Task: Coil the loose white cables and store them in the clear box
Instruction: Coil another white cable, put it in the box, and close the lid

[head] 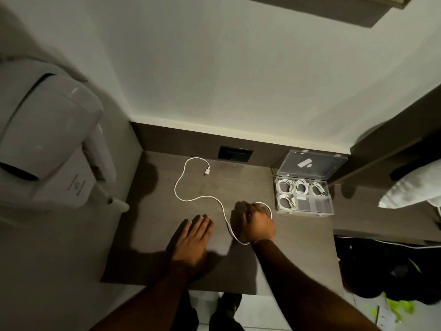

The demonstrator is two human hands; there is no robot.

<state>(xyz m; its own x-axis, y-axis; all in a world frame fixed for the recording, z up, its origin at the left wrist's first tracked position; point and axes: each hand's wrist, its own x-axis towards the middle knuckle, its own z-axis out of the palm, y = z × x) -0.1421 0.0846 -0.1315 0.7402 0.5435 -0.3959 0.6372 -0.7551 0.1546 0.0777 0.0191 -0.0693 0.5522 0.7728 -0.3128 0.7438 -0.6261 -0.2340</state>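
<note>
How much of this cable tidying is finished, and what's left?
Mostly done: four coiled cables already sit in compartments of the clear box, whose lid stands open. One loose white cable still snakes across the desk. The right hand is closed on its near end, apparently beginning the coil; the left hand lies flat beside it. Left: coil it and box it.

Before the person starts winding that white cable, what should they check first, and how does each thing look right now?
1. Right hand closed on one end of the white cable: ok.
2. Left hand free, flat on the table: ok.
3. Cable free of knots: ok.
4. Far plug lying loose, not plugged in: ok.
5. Clear box open: ok.
6. Empty compartment left for this cable: cannot tell.
</note>
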